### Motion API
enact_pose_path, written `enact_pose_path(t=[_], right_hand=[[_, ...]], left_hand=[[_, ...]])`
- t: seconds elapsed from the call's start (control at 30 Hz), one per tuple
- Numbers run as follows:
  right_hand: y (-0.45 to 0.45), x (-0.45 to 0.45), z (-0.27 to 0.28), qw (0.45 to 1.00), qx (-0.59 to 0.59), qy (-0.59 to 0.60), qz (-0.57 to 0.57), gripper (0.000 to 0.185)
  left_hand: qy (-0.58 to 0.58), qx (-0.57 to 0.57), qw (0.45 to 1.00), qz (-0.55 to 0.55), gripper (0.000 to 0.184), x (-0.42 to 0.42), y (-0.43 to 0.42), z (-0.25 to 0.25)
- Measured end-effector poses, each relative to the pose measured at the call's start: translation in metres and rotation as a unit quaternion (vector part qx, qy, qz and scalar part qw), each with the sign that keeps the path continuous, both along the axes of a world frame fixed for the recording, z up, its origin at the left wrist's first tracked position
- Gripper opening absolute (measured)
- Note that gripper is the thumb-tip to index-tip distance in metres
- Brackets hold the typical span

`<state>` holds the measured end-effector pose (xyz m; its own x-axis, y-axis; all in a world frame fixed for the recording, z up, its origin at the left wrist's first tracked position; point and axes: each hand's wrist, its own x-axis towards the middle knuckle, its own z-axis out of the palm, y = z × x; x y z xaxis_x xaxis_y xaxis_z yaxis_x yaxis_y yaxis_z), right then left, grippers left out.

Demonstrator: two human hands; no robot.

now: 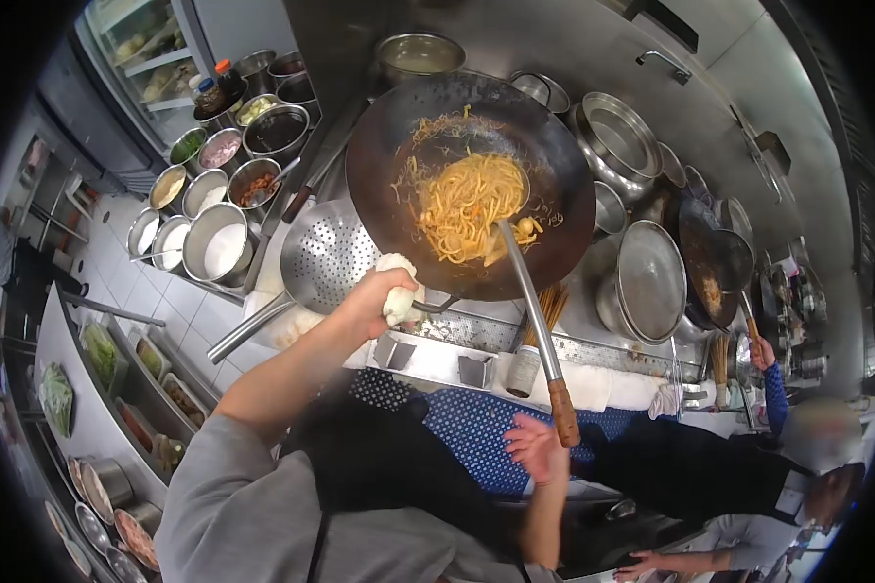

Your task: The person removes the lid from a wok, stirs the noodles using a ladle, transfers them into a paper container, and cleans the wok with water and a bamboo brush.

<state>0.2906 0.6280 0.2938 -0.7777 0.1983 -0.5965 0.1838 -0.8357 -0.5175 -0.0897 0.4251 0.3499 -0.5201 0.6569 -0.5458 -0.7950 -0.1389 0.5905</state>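
Note:
A large dark wok (374, 165) is raised and tilted, with its inside facing me. It holds brown-yellow noodles (472, 199), with thin strands stuck to its wall. My left hand (367, 301) is closed on a folded white cloth (399, 284) at the wok's near edge, beside its loop handle; the exact grip is hidden. A ladle (530, 306) rests with its bowl among the noodles, and its wooden-ended handle points toward me. Close beside that wooden end is my right hand (538, 449), fingers spread and holding nothing.
A perforated strainer (326, 253) lies left of the wok. Several metal ingredient bowls (226, 243) stand farther left. Metal pots (642, 282) and a second wok (700, 243) are on the right, where another person's hand (763, 353) holds a ladle. A bamboo brush (544, 316) stands in front.

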Motion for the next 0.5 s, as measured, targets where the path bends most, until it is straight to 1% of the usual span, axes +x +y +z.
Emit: enact_pose_path(t=[0.03, 0.07, 0.13, 0.17, 0.2, 0.27, 0.33, 0.37, 0.4, 0.47, 0.5], right_hand=[[-0.003, -0.020, 0.042, 0.998, -0.002, 0.056, -0.009, 0.084], [-0.002, -0.044, 0.070, 0.993, -0.003, 0.112, -0.019, 0.083], [0.010, -0.089, 0.088, 0.988, -0.046, 0.146, 0.008, 0.077], [0.008, -0.118, 0.104, 0.994, -0.016, 0.110, 0.014, 0.071], [0.003, -0.146, 0.119, 0.997, 0.016, 0.074, 0.020, 0.066], [0.001, -0.180, 0.129, 0.995, 0.054, 0.067, 0.060, 0.049], [-0.005, -0.212, 0.146, 0.988, 0.148, 0.009, 0.053, 0.043], [-0.005, -0.223, 0.152, 0.980, 0.193, -0.019, 0.053, 0.040], [-0.005, -0.229, 0.153, 0.965, 0.252, -0.042, 0.068, 0.038], [-0.007, -0.238, 0.152, 0.923, 0.362, -0.088, 0.100, 0.034], [-0.013, -0.242, 0.156, 0.906, 0.396, -0.109, 0.103, 0.025]], left_hand=[[0.002, 0.017, 1.000, 0.002, 0.018, -0.004, 0.000, -0.002], [-0.002, 0.028, 1.000, 0.001, 0.018, -0.008, 0.000, -0.005], [-0.014, 0.052, 0.999, 0.002, 0.018, -0.016, 0.004, -0.011], [-0.017, 0.017, 1.000, 0.006, 0.016, -0.016, 0.010, -0.004], [-0.023, 0.013, 1.000, 0.001, 0.010, -0.017, 0.014, 0.007], [-0.028, 0.013, 1.000, 0.006, 0.008, -0.024, 0.030, 0.014], [-0.040, 0.015, 0.999, -0.008, 0.007, -0.042, 0.058, 0.004], [-0.034, 0.033, 0.999, -0.012, 0.008, -0.048, 0.070, -0.005], [-0.029, 0.027, 0.999, -0.011, 0.008, -0.053, 0.078, -0.009], [-0.018, 0.014, 1.000, -0.008, 0.007, -0.059, 0.092, -0.019], [-0.025, 0.019, 0.999, -0.012, 0.009, -0.064, 0.095, -0.024]])
